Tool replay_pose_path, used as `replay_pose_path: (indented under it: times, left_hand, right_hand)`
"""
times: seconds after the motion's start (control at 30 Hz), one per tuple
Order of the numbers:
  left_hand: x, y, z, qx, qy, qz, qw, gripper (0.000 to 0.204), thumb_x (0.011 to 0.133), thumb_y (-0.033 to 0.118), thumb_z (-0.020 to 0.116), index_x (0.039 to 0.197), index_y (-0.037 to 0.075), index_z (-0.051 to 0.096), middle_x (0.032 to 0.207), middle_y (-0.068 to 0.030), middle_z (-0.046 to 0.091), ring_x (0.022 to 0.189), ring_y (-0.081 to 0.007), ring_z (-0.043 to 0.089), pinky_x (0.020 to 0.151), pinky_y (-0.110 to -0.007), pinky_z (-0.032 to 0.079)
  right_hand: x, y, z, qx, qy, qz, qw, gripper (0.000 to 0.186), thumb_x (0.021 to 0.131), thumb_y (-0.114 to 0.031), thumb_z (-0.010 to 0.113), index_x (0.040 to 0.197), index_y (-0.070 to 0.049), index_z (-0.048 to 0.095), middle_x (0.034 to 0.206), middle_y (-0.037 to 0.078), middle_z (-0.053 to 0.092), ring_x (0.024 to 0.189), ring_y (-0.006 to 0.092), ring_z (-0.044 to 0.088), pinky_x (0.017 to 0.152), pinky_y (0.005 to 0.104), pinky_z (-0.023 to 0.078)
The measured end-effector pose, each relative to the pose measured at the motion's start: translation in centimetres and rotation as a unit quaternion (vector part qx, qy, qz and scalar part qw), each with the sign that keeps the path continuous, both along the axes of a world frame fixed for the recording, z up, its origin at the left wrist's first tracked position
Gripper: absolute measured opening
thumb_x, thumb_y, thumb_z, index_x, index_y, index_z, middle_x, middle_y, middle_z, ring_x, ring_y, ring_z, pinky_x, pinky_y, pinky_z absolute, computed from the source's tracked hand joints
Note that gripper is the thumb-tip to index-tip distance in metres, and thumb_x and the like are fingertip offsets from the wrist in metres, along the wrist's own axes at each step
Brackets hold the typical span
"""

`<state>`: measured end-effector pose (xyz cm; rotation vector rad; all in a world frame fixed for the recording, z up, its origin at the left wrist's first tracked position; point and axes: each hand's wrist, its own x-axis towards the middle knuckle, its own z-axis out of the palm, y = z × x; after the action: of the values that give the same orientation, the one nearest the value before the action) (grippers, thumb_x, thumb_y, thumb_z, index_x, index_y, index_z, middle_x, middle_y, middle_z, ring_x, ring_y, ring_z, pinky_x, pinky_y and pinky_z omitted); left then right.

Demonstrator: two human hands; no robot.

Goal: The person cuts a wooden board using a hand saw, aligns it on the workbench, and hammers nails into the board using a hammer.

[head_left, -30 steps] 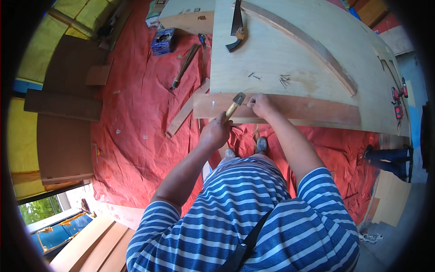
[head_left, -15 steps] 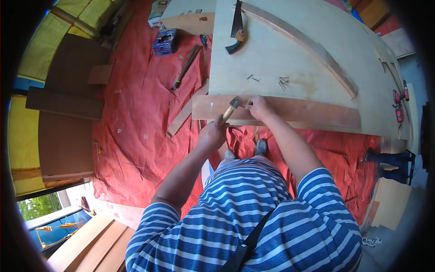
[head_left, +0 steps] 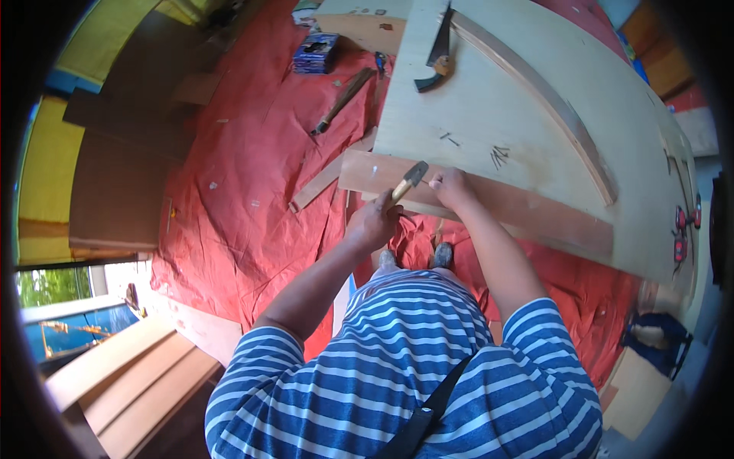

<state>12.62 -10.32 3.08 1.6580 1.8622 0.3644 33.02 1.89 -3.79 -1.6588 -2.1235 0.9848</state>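
Shifted rightward in view, the hammer (head_left: 407,184) slants lengthwise, head forward-right, left hand (head_left: 373,222) clenched around it.

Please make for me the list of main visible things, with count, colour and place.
Panel: one, pale, centre right
Board: one, brown, panel's near edge
Hammer: one, grey head, yellowish handle, over board
Saw: one, dark blade, panel's far end
Long strip: one, brown, right of saw
Nails (likely): several, dark, on panel
Sheet: one, red, mostly left
Box stack: one, blue, upper left
Planks: three, brown, lower left
Shirt: one, blue-white, below
Left hand: one, bare, gripping hammer
Right hand: one, bare, over board
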Motion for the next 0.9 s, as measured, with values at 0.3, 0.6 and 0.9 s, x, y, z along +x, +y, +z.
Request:
replay_pose_path:
  times: [0.3,0.6,0.9]
  left_hand:
    - [2.0,7.0,2.7,0.058,-0.007,-0.041,0.997,0.015,0.08,0.015,0.071,0.093,0.007,0.071,0.08,-0.0136,0.07,0.074,-0.0355,0.069,0.067,-0.045,0.055]
    - [5.3,9.8,16.6,0.122,0.07,-0.101,0.985,0.022,0.081,0.016,0.066,0.101,0.015,0.076,0.087,-0.0103,0.073,0.08,-0.0314,0.071,0.066,-0.044,0.055]
    - [-13.1,-4.4,2.8,0.105,-0.155,0.252,0.949,0.039,0.095,0.031,0.063,0.123,0.004,0.064,0.106,-0.0231,0.071,0.098,-0.0387,0.068,0.083,-0.047,0.051]
  right_hand:
    - [3.7,3.8,-9.2,0.126,0.015,0.23,0.965,0.024,0.085,-0.02,0.06,0.088,0.001,0.071,0.094,0.02,0.072,0.085,0.0341,0.069,0.077,0.044,0.054]
    - [-0.7,0.3,-4.5,0.229,0.021,0.214,0.949,0.03,0.087,-0.011,0.057,0.112,0.003,0.069,0.11,0.026,0.067,0.106,0.0415,0.062,0.095,0.0483,0.05]
    - [-4.3,-0.4,0.5,0.119,-0.05,0.154,0.98,0.013,0.081,-0.006,0.057,0.09,0.001,0.063,0.085,0.019,0.068,0.085,0.0375,0.066,0.082,0.0474,0.053]
